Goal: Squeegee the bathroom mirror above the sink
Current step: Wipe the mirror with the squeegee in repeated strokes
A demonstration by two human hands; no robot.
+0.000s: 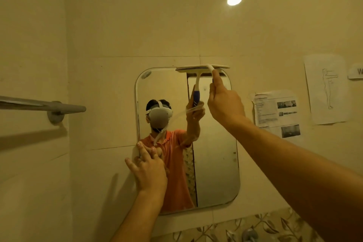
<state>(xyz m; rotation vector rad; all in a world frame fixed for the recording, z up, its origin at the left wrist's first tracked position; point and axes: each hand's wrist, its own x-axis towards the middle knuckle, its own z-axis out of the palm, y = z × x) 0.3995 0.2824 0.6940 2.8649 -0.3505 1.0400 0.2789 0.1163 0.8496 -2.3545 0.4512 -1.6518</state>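
— Where do we have the squeegee (198,68)?
— In our right hand (225,102), up at the top of the mirror (216,163). Our fingers wrap the handle, one finger lies up along the white neck, and the blade sits level across the mirror's upper edge, just above that hand.
— And our left hand (149,171)?
— It is lower and further left, and it grasps nothing. Its fingers are straight and pressed flat on the mirror's left edge, partly on glass and partly on wall (117,25).
— Can we see the handle itself?
— Hardly, as our right hand covers it. Only the reflection shows a blue grip.
— What else is around us?
— A grey towel bar (59,107) juts from the wall well to the left of our left hand. To the right of our right hand a printed sheet (277,112) is stuck up, with a line drawing (326,88) of a figure beyond it. A round lamp (234,0) glows high above the right hand.
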